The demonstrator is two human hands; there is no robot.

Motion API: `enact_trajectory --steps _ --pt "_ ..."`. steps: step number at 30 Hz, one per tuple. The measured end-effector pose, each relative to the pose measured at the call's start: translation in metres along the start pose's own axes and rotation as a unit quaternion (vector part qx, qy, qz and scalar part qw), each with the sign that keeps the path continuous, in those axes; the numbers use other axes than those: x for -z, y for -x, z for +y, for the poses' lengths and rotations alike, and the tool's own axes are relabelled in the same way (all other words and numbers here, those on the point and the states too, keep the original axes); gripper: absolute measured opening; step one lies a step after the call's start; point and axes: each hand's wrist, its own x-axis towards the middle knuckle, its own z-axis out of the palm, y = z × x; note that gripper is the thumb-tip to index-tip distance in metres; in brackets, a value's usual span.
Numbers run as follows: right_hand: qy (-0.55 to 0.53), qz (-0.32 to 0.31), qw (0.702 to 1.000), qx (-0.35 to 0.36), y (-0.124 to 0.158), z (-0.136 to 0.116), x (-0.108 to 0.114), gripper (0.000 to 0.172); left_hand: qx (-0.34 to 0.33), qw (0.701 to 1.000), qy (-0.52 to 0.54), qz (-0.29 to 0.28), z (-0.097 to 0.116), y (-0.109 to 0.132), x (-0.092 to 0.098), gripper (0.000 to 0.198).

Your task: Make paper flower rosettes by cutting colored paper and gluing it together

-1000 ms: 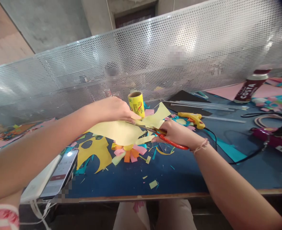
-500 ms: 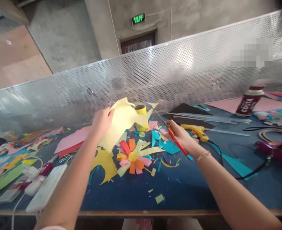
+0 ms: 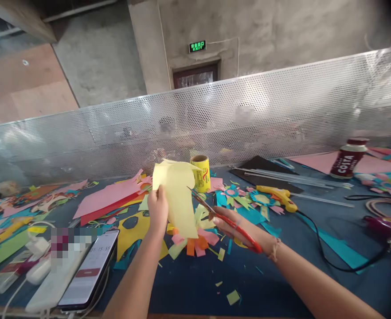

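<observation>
My left hand [image 3: 158,208] pinches a pale yellow sheet of paper [image 3: 178,195] by its left side and holds it upright over the table. Red-handled scissors [image 3: 237,228] are gripped in my right hand [image 3: 238,223]; their blades point up and left, close to the sheet's right edge. Behind the sheet, and partly hidden by it, lies a paper flower [image 3: 195,243] with orange, pink and pale green petals. A yellow can [image 3: 201,175] stands just beyond the sheet. Yellow cut paper [image 3: 130,230] lies beside my left wrist.
A phone [image 3: 91,270] and a white power strip [image 3: 54,283] lie at front left. To the right are a yellow glue gun [image 3: 277,196] with its cord, clear sticks [image 3: 288,173] and a dark red bottle [image 3: 349,158]. A perforated metal screen [image 3: 115,133] runs along the back.
The yellow sheet has come lower and nearer, now covering part of the flower. The scissors have moved down, and the small pale scrap at their tips is no longer there.
</observation>
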Motion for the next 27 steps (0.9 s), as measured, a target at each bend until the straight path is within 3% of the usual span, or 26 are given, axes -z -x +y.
enact_trajectory --steps 3,10,19,27 --pt "-0.029 -0.01 0.999 -0.013 -0.001 0.002 -0.006 0.05 0.078 0.99 0.089 0.076 -0.003 0.007 -0.008 0.042" --pt "-0.07 -0.033 0.997 -0.014 -0.001 0.003 -0.006 0.049 0.043 0.982 0.156 0.099 0.005 0.017 -0.013 0.042" --pt "0.014 -0.127 0.991 0.032 -0.002 -0.002 0.017 0.045 -0.012 0.985 0.162 0.059 0.001 0.01 -0.009 0.037" --pt "0.046 -0.123 0.991 0.021 -0.005 0.009 0.02 0.047 -0.023 0.986 0.158 0.047 0.002 0.011 -0.009 0.039"
